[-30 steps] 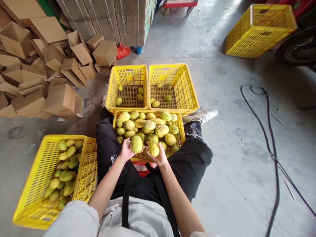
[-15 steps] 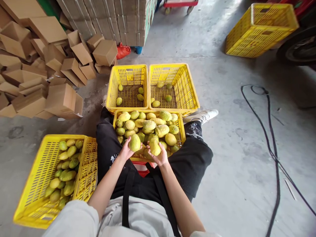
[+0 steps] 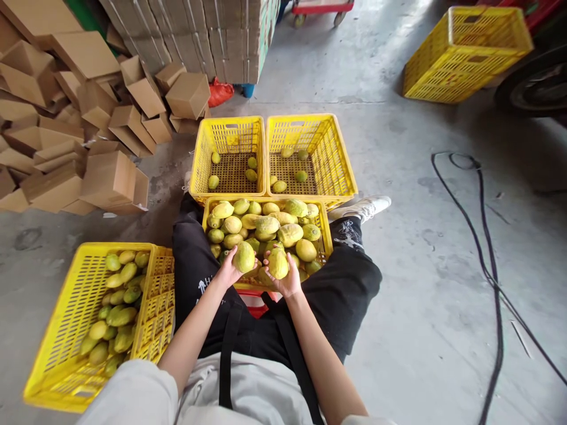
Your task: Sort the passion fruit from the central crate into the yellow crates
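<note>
Since the previous frame, the left-hand fruit (image 3: pixel 244 257) has been shifted slightly toward the right-hand fruit (image 3: pixel 278 263). Each is held over the heaped crate's (image 3: pixel 326 235) near side in a part-closed grip, by the left hand (image 3: pixel 227 271) and right hand (image 3: pixel 290 282) respectively. A fruit could be dropped if either grip were loosened. The grey floor (image 3: pixel 411 236) is occupied by cardboard boxes (image 3: pixel 108 178) at left.

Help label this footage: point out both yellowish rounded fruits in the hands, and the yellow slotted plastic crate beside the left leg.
Yellowish rounded fruit (image 3: pixel 244 257) in left hand (image 3: pixel 228 270), head view, visible middle.
Yellowish rounded fruit (image 3: pixel 277 264) in right hand (image 3: pixel 290 281), head view, visible middle.
Yellow slotted plastic crate (image 3: pixel 68 319), head view, side wall.
</note>
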The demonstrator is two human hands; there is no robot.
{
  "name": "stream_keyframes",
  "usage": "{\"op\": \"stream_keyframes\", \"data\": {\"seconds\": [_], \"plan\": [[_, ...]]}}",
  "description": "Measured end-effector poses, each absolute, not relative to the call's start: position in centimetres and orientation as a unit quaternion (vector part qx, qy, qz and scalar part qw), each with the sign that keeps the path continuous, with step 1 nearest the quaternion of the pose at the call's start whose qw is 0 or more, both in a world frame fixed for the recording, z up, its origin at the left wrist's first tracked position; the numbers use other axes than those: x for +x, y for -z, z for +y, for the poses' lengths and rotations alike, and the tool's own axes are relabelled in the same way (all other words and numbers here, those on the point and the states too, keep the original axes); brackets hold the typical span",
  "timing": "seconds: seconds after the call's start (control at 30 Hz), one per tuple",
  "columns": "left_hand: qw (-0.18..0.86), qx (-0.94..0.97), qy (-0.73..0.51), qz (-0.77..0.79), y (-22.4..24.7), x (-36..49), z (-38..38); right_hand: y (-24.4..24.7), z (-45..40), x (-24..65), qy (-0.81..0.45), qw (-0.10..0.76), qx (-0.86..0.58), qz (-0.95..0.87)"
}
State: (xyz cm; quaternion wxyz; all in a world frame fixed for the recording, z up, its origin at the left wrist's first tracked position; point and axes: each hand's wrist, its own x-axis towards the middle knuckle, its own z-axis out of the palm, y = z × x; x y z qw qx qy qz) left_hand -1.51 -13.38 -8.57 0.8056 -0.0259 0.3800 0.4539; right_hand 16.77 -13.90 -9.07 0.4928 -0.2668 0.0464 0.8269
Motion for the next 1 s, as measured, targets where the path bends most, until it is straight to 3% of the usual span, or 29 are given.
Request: {"op": "stream_keyframes", "data": {"seconds": [1.0], "plan": [[0.814,-0.024,-0.439,0.378,8.39,-1.79,-13.57,9.66,-14.05,16.68,-0.821,0.486,-0.301,0.020]]}}
